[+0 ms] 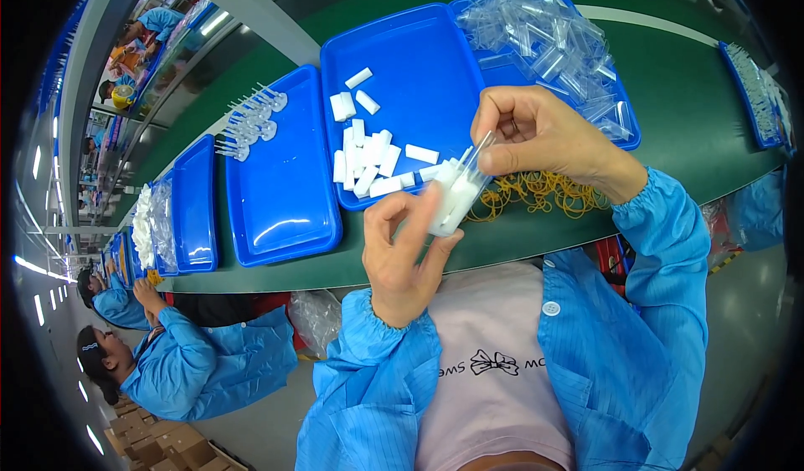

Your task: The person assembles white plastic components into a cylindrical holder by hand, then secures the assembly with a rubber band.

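Sitting between both hands [402, 257] [540, 136], clear case [461, 195]

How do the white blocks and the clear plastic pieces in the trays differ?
Look: the white blocks are opaque; the clear plastic pieces are see-through and glossy.
Layout: the white blocks form a loose cluster with a few set apart; the clear plastic pieces overlap in a dense heap.
Spread: the white blocks leave much of their tray bare; the clear plastic pieces cover most of theirs.
Shared: both lie in blue trays.
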Demonstrator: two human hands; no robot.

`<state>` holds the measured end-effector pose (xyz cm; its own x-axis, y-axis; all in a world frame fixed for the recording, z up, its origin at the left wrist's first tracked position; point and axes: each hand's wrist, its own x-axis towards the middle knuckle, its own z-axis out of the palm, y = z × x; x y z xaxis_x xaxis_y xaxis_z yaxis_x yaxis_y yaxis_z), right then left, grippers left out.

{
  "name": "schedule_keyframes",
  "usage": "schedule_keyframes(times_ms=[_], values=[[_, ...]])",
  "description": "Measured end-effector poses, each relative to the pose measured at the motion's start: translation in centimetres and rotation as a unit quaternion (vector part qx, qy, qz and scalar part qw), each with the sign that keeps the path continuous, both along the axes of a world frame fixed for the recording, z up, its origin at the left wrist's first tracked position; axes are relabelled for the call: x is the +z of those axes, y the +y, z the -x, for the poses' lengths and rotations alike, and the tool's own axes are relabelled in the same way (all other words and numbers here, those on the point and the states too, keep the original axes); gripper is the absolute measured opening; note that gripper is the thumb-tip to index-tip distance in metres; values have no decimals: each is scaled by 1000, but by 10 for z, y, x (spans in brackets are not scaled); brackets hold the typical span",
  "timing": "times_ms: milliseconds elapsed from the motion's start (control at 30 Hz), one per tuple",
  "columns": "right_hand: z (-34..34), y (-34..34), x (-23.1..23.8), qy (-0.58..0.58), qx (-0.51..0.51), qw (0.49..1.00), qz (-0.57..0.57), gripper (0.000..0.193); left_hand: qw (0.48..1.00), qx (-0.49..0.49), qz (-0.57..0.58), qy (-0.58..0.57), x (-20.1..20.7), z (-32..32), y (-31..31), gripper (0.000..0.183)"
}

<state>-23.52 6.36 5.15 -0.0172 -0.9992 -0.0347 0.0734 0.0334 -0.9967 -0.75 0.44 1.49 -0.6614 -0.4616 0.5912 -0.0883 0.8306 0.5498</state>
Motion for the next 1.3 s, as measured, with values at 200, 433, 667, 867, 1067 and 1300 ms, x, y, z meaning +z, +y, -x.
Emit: schedule_keyframes(times_ms=[200,433,667,867,1067,1300], values=[[-5,6,10,171,-95,975,107,24,972,-7,-197,125,-2,2,-5,61],[-22,9,14,327,-208,893,230,24,938,17,-300,171,-16,9,-12,54],[-19,16,6,237,-201,928,205,14,943,-22,-273,188,-11,7,-13,53],[-14,15,4,286,-213,902,245,15,840,-66,-490,224,-9,6,-12,49],[-23,13,-3,282,-202,903,253,14,849,-77,-477,214,-17,4,-13,45],[-37,15,-10,286,-205,896,272,15,882,-74,-423,193,-17,4,-8,45]])
